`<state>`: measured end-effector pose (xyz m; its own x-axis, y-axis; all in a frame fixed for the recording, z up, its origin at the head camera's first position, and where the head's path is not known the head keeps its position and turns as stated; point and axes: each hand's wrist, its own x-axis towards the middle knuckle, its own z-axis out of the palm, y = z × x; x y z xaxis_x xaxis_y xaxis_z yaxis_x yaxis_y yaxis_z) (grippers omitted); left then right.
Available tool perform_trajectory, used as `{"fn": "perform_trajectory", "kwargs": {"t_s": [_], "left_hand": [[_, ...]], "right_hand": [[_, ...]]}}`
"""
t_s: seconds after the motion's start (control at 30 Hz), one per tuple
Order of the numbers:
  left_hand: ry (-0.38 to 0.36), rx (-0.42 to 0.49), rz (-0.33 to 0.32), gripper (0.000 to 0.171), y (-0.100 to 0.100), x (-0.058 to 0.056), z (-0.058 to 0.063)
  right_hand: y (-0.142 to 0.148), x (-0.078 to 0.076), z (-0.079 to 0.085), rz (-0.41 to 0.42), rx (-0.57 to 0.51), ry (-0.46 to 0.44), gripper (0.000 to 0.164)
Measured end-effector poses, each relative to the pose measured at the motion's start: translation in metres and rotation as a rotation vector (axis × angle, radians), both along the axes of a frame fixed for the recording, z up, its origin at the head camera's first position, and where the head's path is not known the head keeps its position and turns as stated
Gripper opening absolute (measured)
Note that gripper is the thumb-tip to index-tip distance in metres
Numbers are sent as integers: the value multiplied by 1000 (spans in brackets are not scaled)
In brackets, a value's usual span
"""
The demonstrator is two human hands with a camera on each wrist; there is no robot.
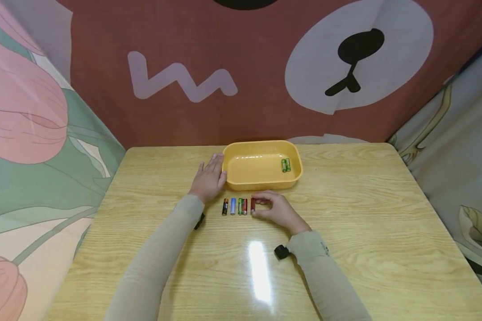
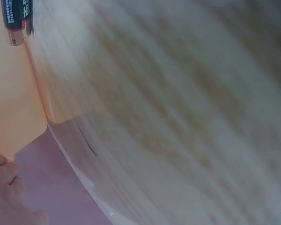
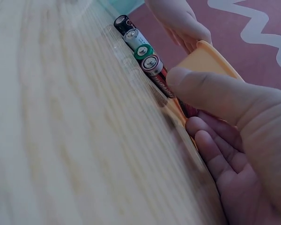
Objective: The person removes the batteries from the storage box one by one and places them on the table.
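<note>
My left hand (image 1: 209,178) lies with straight fingers against the left wall of a yellow tray (image 1: 261,186). In the head view, my right hand (image 1: 279,210) has thumb and fingertips around a dark red battery (image 1: 253,205) at the right end of a short row. Left of it stand or lie a red battery (image 1: 245,206), a green battery (image 1: 240,206), a blue battery (image 1: 233,206) and a black battery (image 1: 225,207). The right wrist view has the thumb (image 3: 201,89) covering much of the held battery. A dark battery (image 2: 18,21) shows in the left wrist view.
Inside the tray, near its right end, are two green batteries (image 1: 286,165). The tray stands at the back edge of the wooden table (image 1: 345,223). Behind it hangs a brown printed cloth (image 1: 257,116), with patterned cloths at both sides.
</note>
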<state>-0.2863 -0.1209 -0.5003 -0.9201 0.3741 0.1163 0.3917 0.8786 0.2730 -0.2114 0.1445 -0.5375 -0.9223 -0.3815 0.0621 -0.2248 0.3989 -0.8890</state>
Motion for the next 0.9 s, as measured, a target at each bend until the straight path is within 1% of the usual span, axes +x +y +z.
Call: {"fn": "perform_trajectory", "kwargs": {"t_s": [0.3,0.73,0.9], "left_hand": [[1,-5,-3,64,0,0,0],[-16,-9,1,64,0,1,1],[-25,-16,2,64,0,1,2]], "right_hand": [[-1,0,0,8,86,56,54],[-4,2,3,24,114,59,55],[-3,1,3,32,116,65,55]]}}
